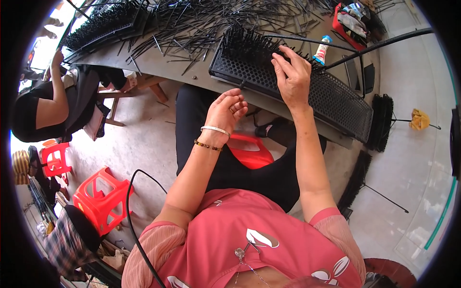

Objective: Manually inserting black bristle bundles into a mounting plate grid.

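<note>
A long black perforated tray (336, 103) lies slanted along the table's near edge. Thin black strips (245, 45) stand densely upright in the holes of its left part. My right hand (294, 79) is over the tray beside these strips, fingers stretched and slightly apart, with nothing visible in them. Just in front of the tray's near edge, my left hand (225, 113) is closed, palm partly up and fingers curled. Whatever it may hold is hidden. A short dark piece (243, 83) shows by its fingertips at the tray's edge.
Loose black strips (192, 31) cover the far table. A second bristled tray (103, 29) lies far left, near another person (48, 103). A small wrapped packet (322, 49) and a red basket (348, 26) are at right. Red stools (101, 199) and black brushes (380, 122) surround the table.
</note>
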Tool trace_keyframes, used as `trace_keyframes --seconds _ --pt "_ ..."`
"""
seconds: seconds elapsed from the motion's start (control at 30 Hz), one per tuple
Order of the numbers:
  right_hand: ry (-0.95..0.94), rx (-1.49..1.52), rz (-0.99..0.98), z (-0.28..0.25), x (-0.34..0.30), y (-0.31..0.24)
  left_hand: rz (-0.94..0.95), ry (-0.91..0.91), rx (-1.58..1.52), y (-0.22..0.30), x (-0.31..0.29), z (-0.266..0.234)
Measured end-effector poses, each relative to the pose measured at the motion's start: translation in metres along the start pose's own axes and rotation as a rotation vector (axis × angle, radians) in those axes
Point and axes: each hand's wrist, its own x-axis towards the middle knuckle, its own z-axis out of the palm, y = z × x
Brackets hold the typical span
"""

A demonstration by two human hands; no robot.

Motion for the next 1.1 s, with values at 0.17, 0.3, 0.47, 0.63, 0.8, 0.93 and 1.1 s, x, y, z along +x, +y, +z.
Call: trace_keyframes --seconds 0.17,0.3,0.47,0.63,0.8,0.93,1.1 --pt "-0.015 -0.019 -0.016 -0.004 -0.001 0.001 -0.008 -0.003 0.004 -0.003 -0.001 -0.003" --pt "-0.050 -0.036 0.002 -0.004 -0.002 0.002 -0.011 0.001 0.008 -0.004 -0.003 -0.003" --pt "-0.072 -0.009 0.063 -0.006 -0.001 -0.002 -0.017 0.021 -0.008 -0.002 -0.006 -0.001" --pt "0.047 0.103 0.157 -0.021 -0.005 -0.004 0.012 0.027 0.030 0.003 -0.002 -0.003" --pt "0.063 0.326 0.325 -0.040 -0.061 -0.026 0.179 0.035 0.161 0.026 0.024 -0.014" --pt "-0.086 0.452 0.466 -0.049 -0.137 -0.056 0.826 0.197 0.773 0.060 0.077 -0.043" --pt "-0.311 0.436 0.768 -0.057 -0.216 -0.077 1.058 0.571 1.402 0.114 0.123 -0.072"
